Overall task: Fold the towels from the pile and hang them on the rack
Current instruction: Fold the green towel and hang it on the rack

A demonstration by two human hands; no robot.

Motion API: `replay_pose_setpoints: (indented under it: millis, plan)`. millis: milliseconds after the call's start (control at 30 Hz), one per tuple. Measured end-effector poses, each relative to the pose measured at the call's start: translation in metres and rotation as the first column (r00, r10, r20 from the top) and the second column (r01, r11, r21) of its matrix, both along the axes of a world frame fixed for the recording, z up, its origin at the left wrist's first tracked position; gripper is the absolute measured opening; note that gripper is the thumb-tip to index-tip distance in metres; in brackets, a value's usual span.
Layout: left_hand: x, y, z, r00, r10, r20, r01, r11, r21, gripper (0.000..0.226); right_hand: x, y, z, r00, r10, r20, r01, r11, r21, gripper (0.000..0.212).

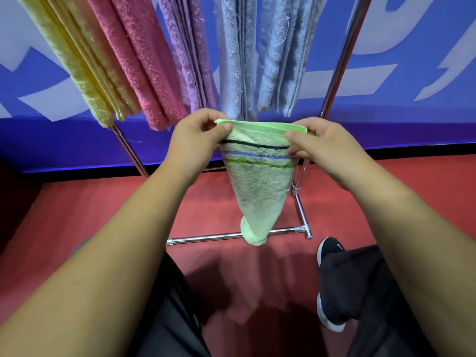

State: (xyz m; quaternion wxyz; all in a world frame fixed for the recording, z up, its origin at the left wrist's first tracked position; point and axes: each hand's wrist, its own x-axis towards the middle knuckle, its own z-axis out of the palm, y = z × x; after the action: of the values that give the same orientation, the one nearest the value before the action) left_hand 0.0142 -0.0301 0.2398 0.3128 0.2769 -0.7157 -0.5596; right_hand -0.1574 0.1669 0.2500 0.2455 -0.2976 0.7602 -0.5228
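A light green towel [257, 186] with black, blue and green stripes hangs folded in front of me, tapering to a point near the floor bar. My left hand [195, 140] pinches its top left corner and my right hand [319, 145] pinches its top right corner, so the top edge is stretched level between them. Behind it stands the chrome rack [342, 55], with folded towels hanging from it: yellow [77, 63], pink [139, 63], purple [188, 55] and two grey-blue ones [260, 52]. The pile is not in view.
The rack's base bar [231, 237] lies on the red floor just below the towel's tip. A blue banner wall [399, 81] stands behind the rack. My legs in dark trousers and a black shoe [328, 253] are at the bottom right.
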Motion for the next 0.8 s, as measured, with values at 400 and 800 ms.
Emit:
replay_pose_setpoints:
  millis: [400, 800]
  plan:
    - [0.019, 0.028, 0.055, 0.925, 0.033, -0.379, 0.013, 0.993, 0.119, 0.011, 0.023, 0.008, 0.045, 0.990, -0.132, -0.055, 0.102, 0.922, -0.373, 0.013]
    - [0.018, 0.015, 0.041, 0.952, 0.077, -0.295, -0.024, 0.984, 0.177, 0.015, 0.017, -0.006, 0.031, 0.954, -0.222, -0.199, 0.132, 0.913, -0.387, 0.010]
